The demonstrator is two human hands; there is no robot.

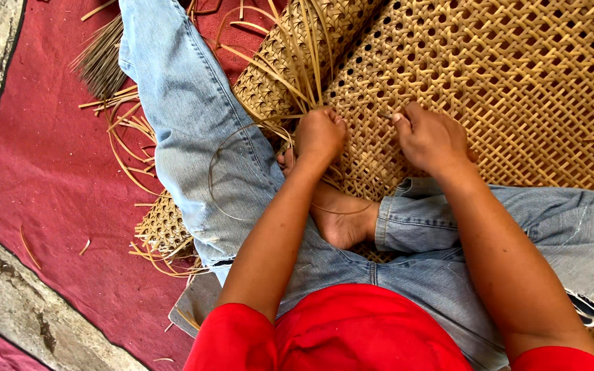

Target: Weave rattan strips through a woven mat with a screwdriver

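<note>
Rattan strands [295, 65] at the woven cane mat's [517, 82] left edge sit bunched in my closed left hand [320, 135], while my right hand [431, 139] pinches a thin tool [385, 116] against the weave.

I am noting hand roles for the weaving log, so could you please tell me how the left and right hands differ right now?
The left hand is a closed fist around a bundle of loose cane strands; the right hand pinches a thin dark tool against the woven cane sheet. The left sits by the sheet's rolled end, the right over its flat open weave. Both rest knuckles-up on the sheet.
</note>
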